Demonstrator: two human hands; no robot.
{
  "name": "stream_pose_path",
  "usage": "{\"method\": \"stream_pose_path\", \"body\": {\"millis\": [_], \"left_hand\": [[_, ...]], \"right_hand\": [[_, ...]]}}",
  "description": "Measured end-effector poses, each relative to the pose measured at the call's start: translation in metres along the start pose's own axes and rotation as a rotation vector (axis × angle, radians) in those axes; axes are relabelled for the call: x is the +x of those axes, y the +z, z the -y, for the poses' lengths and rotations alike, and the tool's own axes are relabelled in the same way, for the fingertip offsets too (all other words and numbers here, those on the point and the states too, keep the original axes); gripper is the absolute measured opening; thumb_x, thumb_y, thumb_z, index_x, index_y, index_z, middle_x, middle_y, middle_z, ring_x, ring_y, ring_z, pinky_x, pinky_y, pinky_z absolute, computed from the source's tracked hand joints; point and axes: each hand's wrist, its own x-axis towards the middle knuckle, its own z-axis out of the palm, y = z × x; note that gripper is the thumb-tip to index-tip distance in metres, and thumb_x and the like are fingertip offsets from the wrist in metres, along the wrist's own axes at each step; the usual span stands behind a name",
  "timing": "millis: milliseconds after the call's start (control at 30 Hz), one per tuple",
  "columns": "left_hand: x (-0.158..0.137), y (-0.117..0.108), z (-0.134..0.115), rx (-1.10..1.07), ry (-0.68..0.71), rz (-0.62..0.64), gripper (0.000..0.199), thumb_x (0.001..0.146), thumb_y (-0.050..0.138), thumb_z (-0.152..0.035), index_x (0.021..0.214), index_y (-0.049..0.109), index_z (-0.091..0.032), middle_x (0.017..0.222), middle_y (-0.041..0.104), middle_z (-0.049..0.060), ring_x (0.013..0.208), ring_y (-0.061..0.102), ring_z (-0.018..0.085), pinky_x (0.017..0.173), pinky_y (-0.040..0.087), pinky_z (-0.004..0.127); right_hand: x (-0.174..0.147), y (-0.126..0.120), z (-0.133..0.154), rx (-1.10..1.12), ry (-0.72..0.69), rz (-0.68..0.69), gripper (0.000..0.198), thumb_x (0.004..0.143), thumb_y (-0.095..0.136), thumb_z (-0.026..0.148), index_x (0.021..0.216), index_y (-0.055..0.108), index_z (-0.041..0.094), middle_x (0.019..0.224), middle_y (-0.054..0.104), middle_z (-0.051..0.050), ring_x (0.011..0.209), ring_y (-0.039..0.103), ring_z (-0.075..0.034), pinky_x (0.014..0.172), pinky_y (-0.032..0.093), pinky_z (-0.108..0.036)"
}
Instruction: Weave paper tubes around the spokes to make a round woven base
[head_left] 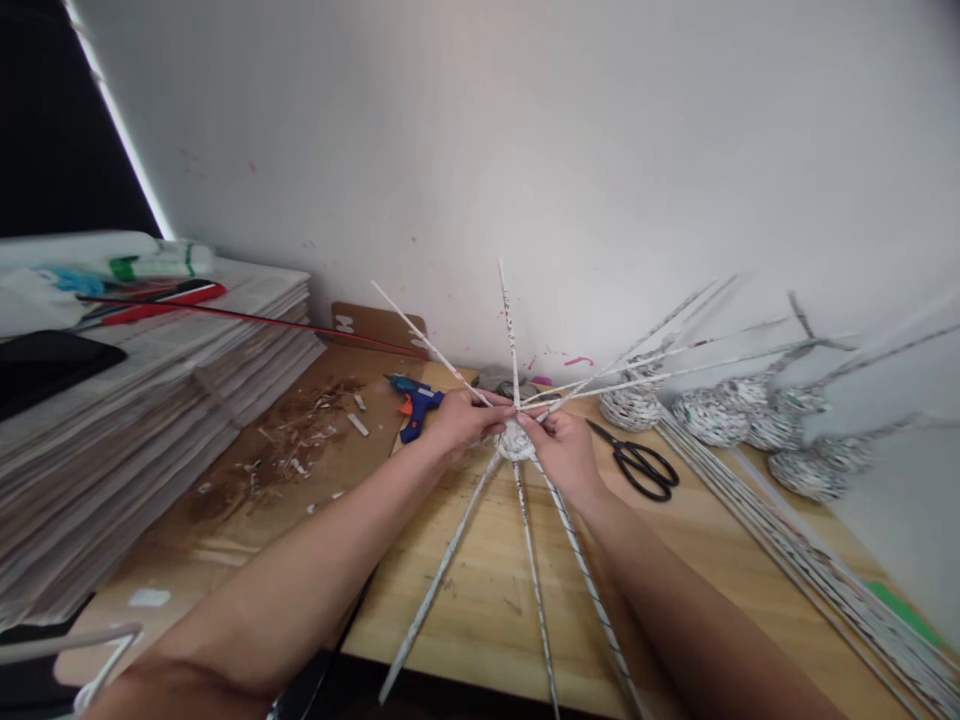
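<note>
A small round weave of rolled newspaper strips (516,443) is held above the wooden table, with several long paper spokes sticking out toward the wall and toward me. My left hand (474,418) pinches its far left edge, fingers closed. From the right, my right hand (556,440) grips the weave, thumb pressed near the left fingertips. Two long paper strips (637,376) run off to the right from between the hands. The fingertips cover part of the weave's upper edge.
A blue glue gun (420,404) lies left of the hands, black scissors (643,468) to the right. Woven paper pieces (709,415) line the wall. Rolled paper sticks (795,555) lie at right. Stacked newspapers (247,350) stand at left beside cardboard (247,520) with paper scraps.
</note>
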Motion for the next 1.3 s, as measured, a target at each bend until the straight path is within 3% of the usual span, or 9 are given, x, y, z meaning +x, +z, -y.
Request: {"method": "stream_pose_path", "body": {"millis": [133, 300, 533, 700, 867, 1033, 1200, 1300], "left_hand": [[0.000, -0.003, -0.001, -0.025, -0.051, 0.024, 0.041, 0.040, 0.094, -0.028, 0.075, 0.077, -0.013, 0.069, 0.071, 0.004, 0.062, 0.062, 0.010, 0.061, 0.051, 0.020], [0.000, -0.002, -0.002, -0.016, -0.013, 0.007, 0.039, 0.041, 0.094, -0.026, 0.073, 0.075, -0.012, 0.066, 0.070, 0.004, 0.061, 0.062, 0.010, 0.062, 0.051, 0.022], [0.000, -0.004, -0.006, 0.063, 0.026, 0.021, 0.037, 0.046, 0.091, -0.026, 0.077, 0.076, -0.012, 0.066, 0.070, 0.004, 0.060, 0.061, 0.011, 0.061, 0.050, 0.023], [0.002, -0.007, -0.005, 0.173, 0.123, 0.044, 0.032, 0.054, 0.088, -0.028, 0.078, 0.075, -0.012, 0.064, 0.068, 0.003, 0.056, 0.059, 0.011, 0.059, 0.049, 0.025], [0.001, -0.006, -0.005, 0.381, 0.290, 0.040, 0.020, 0.064, 0.079, -0.028, 0.075, 0.073, -0.013, 0.059, 0.065, 0.002, 0.052, 0.056, 0.012, 0.053, 0.044, 0.023], [0.000, -0.004, -0.004, 0.443, 0.314, 0.019, 0.014, 0.065, 0.075, -0.025, 0.073, 0.072, -0.013, 0.059, 0.065, 0.002, 0.053, 0.057, 0.013, 0.054, 0.044, 0.024], [-0.001, -0.003, -0.005, 0.384, 0.248, 0.010, 0.022, 0.065, 0.079, -0.030, 0.078, 0.075, -0.013, 0.061, 0.066, 0.003, 0.052, 0.057, 0.012, 0.052, 0.045, 0.023], [-0.003, -0.004, -0.009, 0.314, 0.174, 0.073, 0.029, 0.065, 0.080, -0.029, 0.090, 0.076, -0.014, 0.067, 0.069, 0.004, 0.054, 0.059, 0.012, 0.053, 0.048, 0.023]], "right_hand": [[0.000, 0.001, 0.001, -0.008, -0.002, 0.004, 0.025, 0.080, 0.065, 0.038, 0.090, 0.073, 0.016, 0.080, 0.075, -0.007, 0.070, 0.067, -0.021, 0.066, 0.051, -0.031], [0.000, 0.003, 0.001, 0.075, -0.012, 0.008, 0.026, 0.079, 0.067, 0.037, 0.097, 0.068, 0.018, 0.087, 0.075, -0.006, 0.075, 0.069, -0.022, 0.068, 0.053, -0.032], [-0.006, 0.001, 0.004, -0.215, -0.129, -0.034, 0.028, 0.085, 0.062, 0.040, 0.103, 0.067, 0.019, 0.078, 0.074, -0.004, 0.063, 0.066, -0.019, 0.063, 0.049, -0.030], [-0.008, -0.002, 0.009, -0.317, -0.194, -0.054, 0.024, 0.087, 0.061, 0.040, 0.100, 0.066, 0.021, 0.080, 0.074, -0.005, 0.071, 0.068, -0.021, 0.067, 0.048, -0.030], [-0.006, 0.003, 0.007, -0.063, -0.071, -0.006, 0.032, 0.083, 0.064, 0.043, 0.105, 0.067, 0.020, 0.085, 0.075, -0.005, 0.069, 0.067, -0.020, 0.064, 0.049, -0.029], [-0.003, 0.012, 0.004, 0.297, 0.077, -0.024, 0.040, 0.076, 0.071, 0.045, 0.104, 0.068, 0.016, 0.086, 0.074, -0.007, 0.069, 0.066, -0.020, 0.061, 0.051, -0.030], [-0.002, 0.011, 0.004, 0.217, 0.024, -0.149, 0.031, 0.075, 0.071, 0.045, 0.090, 0.071, 0.017, 0.085, 0.074, -0.006, 0.075, 0.068, -0.021, 0.071, 0.054, -0.033], [0.000, 0.005, 0.004, 0.144, 0.022, -0.182, 0.033, 0.077, 0.070, 0.046, 0.090, 0.071, 0.016, 0.083, 0.074, -0.008, 0.072, 0.067, -0.021, 0.068, 0.053, -0.032]]}}
